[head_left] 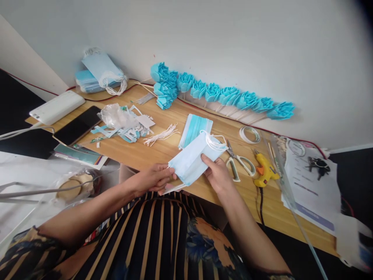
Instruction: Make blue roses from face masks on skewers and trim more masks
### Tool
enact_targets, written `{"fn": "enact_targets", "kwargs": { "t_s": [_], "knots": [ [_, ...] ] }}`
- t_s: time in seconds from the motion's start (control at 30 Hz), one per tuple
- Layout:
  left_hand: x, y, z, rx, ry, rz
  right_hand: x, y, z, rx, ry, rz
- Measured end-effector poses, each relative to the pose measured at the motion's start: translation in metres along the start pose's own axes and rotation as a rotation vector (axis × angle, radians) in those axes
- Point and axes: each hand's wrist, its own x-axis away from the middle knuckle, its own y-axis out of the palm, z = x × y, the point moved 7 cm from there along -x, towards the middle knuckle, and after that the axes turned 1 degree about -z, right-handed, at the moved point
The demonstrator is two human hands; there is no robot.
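Note:
Between my two hands is a small stack of light blue face masks (190, 159), held just above the desk's front edge. My right hand (217, 171) grips its right side, thumb on top, close to the bunched white ear loops (212, 142). At the lower left corner, my left hand (160, 177) pinches the masks' edge with closed fingers. Right behind the stack lies a pile of blue mask pieces (196, 128) on the desk. White-handled scissors (240, 163) rest to the right of my right hand. Loose white ear loops (161, 135) lie to the left.
Blue fabric flowers on sticks (229, 95) line the wall. A yellow glue gun (265, 170), a tape roll (250, 134) and papers (314, 182) are on the right. Blue scraps (131, 126), a phone (77, 124), a white power bank (58, 107) and more masks (100, 72) are left.

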Motion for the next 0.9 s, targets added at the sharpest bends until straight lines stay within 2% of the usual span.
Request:
{"fn": "enact_targets", "kwargs": {
  "t_s": [0.13,0.2,0.3,0.43,0.5,0.6,0.7,0.8,0.9],
  "knots": [
    [0.004,-0.005,-0.010,0.104,0.021,0.076,0.004,0.005,0.000,0.042,0.006,-0.061],
    [0.006,-0.010,-0.014,0.138,0.034,0.112,0.014,-0.003,-0.006,0.167,-0.018,-0.098],
    [0.010,-0.016,-0.020,0.169,0.054,0.162,0.036,-0.034,-0.029,0.594,-0.165,-0.051],
    [0.015,-0.017,-0.027,0.172,0.024,0.173,0.059,-0.077,-0.077,1.248,-0.500,0.226],
    [0.016,-0.015,-0.030,0.172,0.005,0.157,0.057,-0.088,-0.087,1.508,-0.533,0.300],
    [0.019,-0.013,-0.035,0.180,-0.012,0.147,0.040,-0.093,-0.082,1.802,-0.443,0.275],
    [0.020,-0.011,-0.040,0.205,-0.022,0.128,0.024,-0.094,-0.075,1.874,-0.391,0.256],
    [0.020,-0.009,-0.044,0.252,-0.016,0.092,0.018,-0.101,-0.084,1.725,-0.411,0.364],
    [0.021,-0.006,-0.045,0.287,-0.010,0.057,0.026,-0.108,-0.100,1.522,-0.394,0.435]
  ]
}}
